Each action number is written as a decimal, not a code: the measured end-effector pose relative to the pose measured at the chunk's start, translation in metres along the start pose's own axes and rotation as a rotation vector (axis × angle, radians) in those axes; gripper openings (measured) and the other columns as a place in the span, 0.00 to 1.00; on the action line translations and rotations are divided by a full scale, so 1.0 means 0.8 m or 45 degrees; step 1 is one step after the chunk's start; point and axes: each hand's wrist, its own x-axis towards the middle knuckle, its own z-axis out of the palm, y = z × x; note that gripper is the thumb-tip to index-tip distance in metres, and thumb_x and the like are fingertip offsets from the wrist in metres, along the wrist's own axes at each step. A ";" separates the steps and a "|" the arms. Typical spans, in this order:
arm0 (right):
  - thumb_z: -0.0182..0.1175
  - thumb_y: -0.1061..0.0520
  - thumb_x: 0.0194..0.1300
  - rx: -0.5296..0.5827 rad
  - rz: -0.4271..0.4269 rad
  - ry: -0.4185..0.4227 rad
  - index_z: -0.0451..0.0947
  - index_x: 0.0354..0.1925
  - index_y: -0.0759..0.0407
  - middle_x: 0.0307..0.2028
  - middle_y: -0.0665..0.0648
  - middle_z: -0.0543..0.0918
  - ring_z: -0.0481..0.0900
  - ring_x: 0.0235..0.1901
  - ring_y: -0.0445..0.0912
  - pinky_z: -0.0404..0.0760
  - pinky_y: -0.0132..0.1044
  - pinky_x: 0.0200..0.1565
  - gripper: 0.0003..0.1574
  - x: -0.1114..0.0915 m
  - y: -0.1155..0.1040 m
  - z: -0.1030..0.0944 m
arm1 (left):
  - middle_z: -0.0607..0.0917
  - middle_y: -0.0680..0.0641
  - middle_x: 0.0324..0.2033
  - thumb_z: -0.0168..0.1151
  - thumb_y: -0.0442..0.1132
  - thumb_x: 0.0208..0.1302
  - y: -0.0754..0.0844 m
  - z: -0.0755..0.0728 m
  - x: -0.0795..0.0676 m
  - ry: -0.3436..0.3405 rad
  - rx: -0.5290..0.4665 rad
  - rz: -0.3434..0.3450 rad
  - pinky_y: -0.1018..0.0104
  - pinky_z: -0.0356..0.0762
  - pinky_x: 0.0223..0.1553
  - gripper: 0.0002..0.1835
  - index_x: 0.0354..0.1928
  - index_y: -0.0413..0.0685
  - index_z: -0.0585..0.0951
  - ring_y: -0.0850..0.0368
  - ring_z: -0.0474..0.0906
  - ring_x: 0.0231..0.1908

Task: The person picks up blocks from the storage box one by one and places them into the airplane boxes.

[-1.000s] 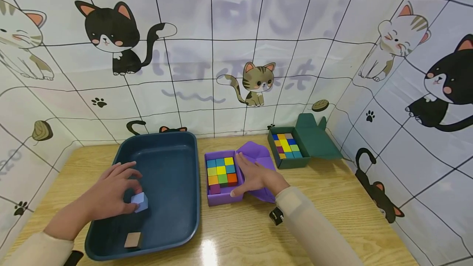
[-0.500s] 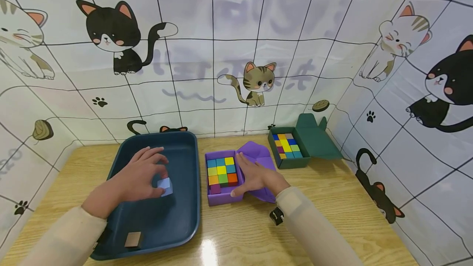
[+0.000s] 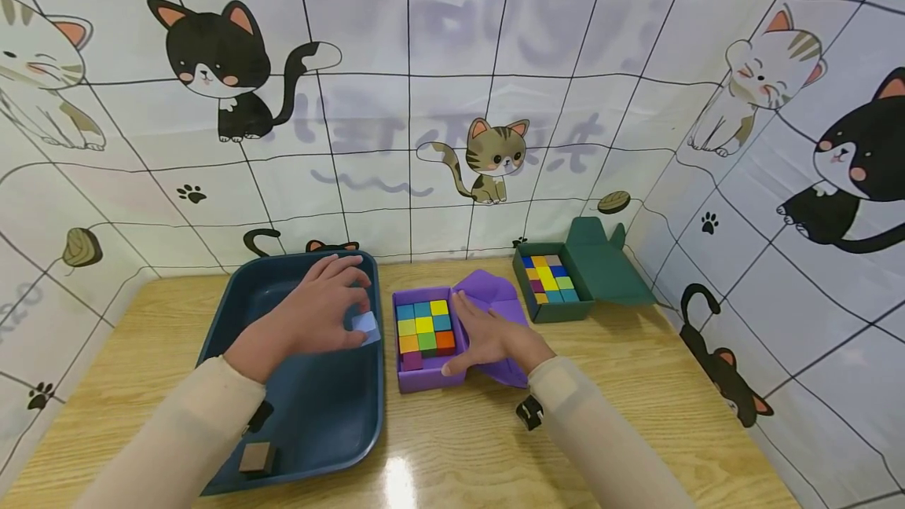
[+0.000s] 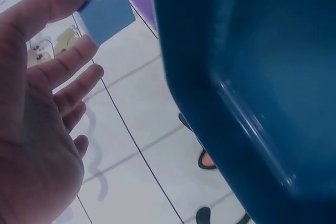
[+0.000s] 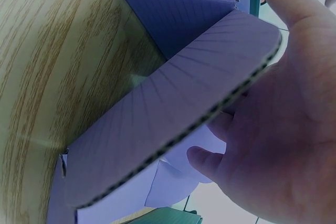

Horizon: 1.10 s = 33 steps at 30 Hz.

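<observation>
My left hand (image 3: pixel 314 316) pinches a light blue cube (image 3: pixel 366 327) between thumb and fingertips, at the right rim of the dark blue tray (image 3: pixel 332 434). In the left wrist view the cube (image 4: pixel 108 14) sits at the thumb tip, the lower fingers spread away from it. Just right of the tray, the purple cardboard box (image 3: pixel 433 380) holds rows of coloured cubes (image 3: pixel 424 326), with a gap along its front right. My right hand (image 3: pixel 491 338) rests along that box's right side, thumb and fingers spread. In the right wrist view a purple lid flap (image 5: pixel 178 108) partly hides its fingers.
One brown cube (image 3: pixel 257 458) lies in the tray's near left corner. Behind and to the right stands an open green box (image 3: pixel 562 313) with coloured cubes, its lid (image 3: pixel 611 273) folded out rightward. A cat-print sheet (image 3: pixel 368 116) backs the wooden table (image 3: pixel 481 462).
My left hand has carried the light blue cube right and away from me, from the tray's left side to its right rim. My right hand and the boxes stay put.
</observation>
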 end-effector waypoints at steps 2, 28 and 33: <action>0.64 0.27 0.41 -0.001 -0.001 0.001 0.25 0.71 0.54 0.72 0.55 0.30 0.33 0.72 0.47 0.38 0.54 0.70 0.79 0.000 0.000 0.000 | 0.77 0.49 0.49 0.64 0.55 0.47 0.005 0.001 0.008 0.015 0.001 0.015 0.45 0.42 0.68 0.12 0.29 0.58 0.80 0.45 0.55 0.66; 0.63 0.27 0.44 -0.008 -0.027 -0.013 0.26 0.71 0.56 0.72 0.57 0.30 0.32 0.72 0.48 0.38 0.57 0.69 0.77 -0.002 0.000 -0.002 | 0.76 0.51 0.51 0.62 0.54 0.52 0.082 0.059 0.070 -0.224 0.001 0.098 0.49 0.47 0.69 0.13 0.34 0.57 0.85 0.50 0.53 0.67; 0.62 0.27 0.44 -0.017 -0.036 -0.008 0.26 0.71 0.56 0.72 0.57 0.30 0.32 0.72 0.48 0.39 0.57 0.69 0.77 -0.002 -0.001 -0.002 | 0.76 0.52 0.51 0.63 0.55 0.51 0.085 0.070 0.069 -0.266 -0.029 0.082 0.49 0.49 0.68 0.12 0.33 0.59 0.85 0.50 0.53 0.68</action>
